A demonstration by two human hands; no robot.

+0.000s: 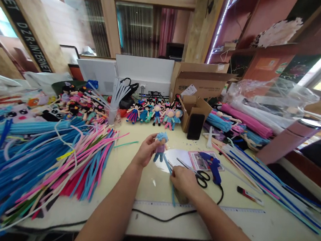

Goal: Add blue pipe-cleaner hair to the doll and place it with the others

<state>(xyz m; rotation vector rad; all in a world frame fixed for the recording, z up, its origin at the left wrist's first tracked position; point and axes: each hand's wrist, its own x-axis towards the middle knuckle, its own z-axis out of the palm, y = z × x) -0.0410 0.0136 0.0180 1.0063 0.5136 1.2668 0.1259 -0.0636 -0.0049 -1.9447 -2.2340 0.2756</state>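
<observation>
A small doll [160, 147] with blue hair, a pink top and blue legs is held upright over the middle of the table. My left hand [147, 150] has its fingers closed round the doll's side. To the right, my right hand [182, 178] is closed low over the table beside a light blue pipe cleaner [173, 195], which passes by its fingers. What that hand grips, if anything, is too small to make out. Black-handled scissors [202, 178] lie just right of it, blades pointing up-left. Beyond them rests a blue glue gun [214, 167].
Piles of coloured pipe cleaners [37, 160] cover the left side. Finished dolls [157, 114] stand at the back beside a cardboard box [197, 115] and a black phone [195, 127]. A ruler [225, 209] and black cable [161, 219] cross the front. A pink bottle [290, 141] leans at right.
</observation>
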